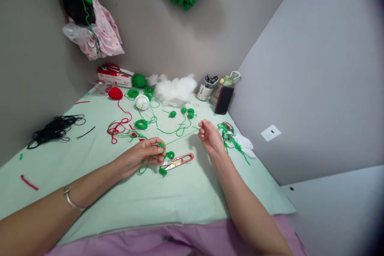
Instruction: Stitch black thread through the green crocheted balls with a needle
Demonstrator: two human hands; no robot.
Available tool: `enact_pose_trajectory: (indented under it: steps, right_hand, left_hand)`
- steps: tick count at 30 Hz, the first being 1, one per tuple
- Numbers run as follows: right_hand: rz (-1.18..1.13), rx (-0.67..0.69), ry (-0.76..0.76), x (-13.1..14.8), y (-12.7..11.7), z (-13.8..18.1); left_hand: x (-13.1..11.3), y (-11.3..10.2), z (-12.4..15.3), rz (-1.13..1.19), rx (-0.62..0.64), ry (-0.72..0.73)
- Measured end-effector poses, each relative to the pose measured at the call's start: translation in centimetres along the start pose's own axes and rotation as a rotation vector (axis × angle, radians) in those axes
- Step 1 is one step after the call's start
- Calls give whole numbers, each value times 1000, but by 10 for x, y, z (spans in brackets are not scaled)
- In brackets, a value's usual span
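My left hand (141, 155) pinches a small green crocheted piece (162, 146) just above the pale green table cloth (186, 192). A taut green yarn strand (181, 137) runs from that piece up to my right hand (210, 136), whose fingers are closed on the strand's end. Orange-handled thread snips (177, 161) lie on the cloth right beside my left fingers. Two more little green crocheted rings (170, 155) lie next to the snips.
Green crocheted bits and yarn (141, 124), red yarn (118, 128), a red ball (115, 93), a white ball (142, 102) and white stuffing (175, 89) litter the back. Black yarn (54, 129) lies left. A phone (223, 100), a tin (205, 90) and a bottle stand by the right wall.
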State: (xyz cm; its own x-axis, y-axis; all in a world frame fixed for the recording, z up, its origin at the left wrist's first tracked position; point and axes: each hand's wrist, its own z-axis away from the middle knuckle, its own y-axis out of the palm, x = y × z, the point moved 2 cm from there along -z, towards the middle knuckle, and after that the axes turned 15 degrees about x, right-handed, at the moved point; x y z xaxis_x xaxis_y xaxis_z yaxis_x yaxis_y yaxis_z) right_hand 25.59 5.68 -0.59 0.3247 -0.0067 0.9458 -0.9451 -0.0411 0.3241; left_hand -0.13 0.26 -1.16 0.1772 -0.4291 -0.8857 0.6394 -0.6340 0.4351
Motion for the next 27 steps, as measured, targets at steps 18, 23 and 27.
enact_pose_trajectory:
  steps: [18,23,27]
  right_hand:
    - [583,-36,-30,-7,-29,-18]
    - [797,171,-46,2,-3,1]
    - [949,761,100,8,29,29]
  left_hand:
    - [1,-29,-2,31,-147,136]
    - [-1,-29,-2,45,-166,161]
    - [-3,-24,-1,65,-205,140]
